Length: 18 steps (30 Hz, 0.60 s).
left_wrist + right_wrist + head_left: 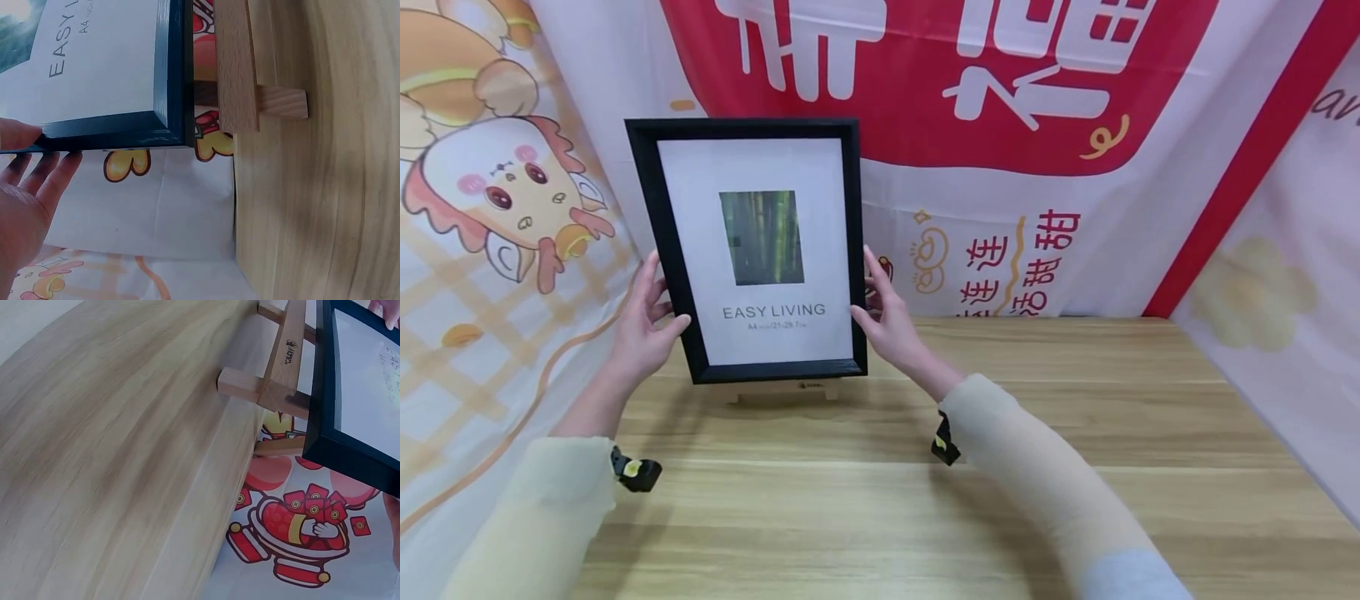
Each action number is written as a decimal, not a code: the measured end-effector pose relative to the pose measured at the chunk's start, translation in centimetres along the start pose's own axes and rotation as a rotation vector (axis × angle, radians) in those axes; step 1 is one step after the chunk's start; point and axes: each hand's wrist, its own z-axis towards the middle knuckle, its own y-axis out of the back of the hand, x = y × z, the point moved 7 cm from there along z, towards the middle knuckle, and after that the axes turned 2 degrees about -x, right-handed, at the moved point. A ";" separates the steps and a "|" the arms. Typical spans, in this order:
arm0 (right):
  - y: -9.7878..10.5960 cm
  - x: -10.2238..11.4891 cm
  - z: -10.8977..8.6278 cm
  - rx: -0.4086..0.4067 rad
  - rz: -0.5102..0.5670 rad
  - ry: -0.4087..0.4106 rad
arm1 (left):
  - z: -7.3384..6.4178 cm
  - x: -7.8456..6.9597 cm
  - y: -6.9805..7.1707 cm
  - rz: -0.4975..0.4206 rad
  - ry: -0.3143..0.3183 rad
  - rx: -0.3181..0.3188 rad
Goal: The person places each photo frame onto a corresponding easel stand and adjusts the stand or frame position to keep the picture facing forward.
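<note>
A black picture frame (pixel 673 250) stands upright between both hands, its white insert showing a small bamboo picture and the words EASY LIVING. My left hand (pixel 643 325) grips its left side, thumb on the front and fingers at the side edge, as the left wrist view also shows with the hand (pixel 28 200). On the opposite side, my right hand (pixel 887 325) holds the edge, thumb at the front. Below and behind the frame is a small wooden easel (pixel 786 389), mostly hidden in the head view. In the left wrist view a gap separates the frame's bottom edge (pixel 181 81) from the easel's ledge (pixel 236 69).
The easel's feet (pixel 240 384) rest on the wood-grain table (pixel 880 500), near its back edge. Behind the table hangs a red and white printed cloth (pixel 910 133). A cartoon-patterned cloth (pixel 445 333) covers the left side, and a pale cloth (pixel 1285 275) the right.
</note>
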 end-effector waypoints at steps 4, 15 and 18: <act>-0.6 -0.1 0.6 -0.011 -0.021 0.025 | 0.5 0.7 0.3 0.010 0.072 0.012; -1.8 -1.4 0.7 -0.014 -0.021 -0.021 | 1.1 2.0 0.1 0.026 0.081 0.004; -2.1 -1.5 0.7 -0.007 -0.010 -0.005 | 1.1 2.5 0.1 0.022 0.104 0.001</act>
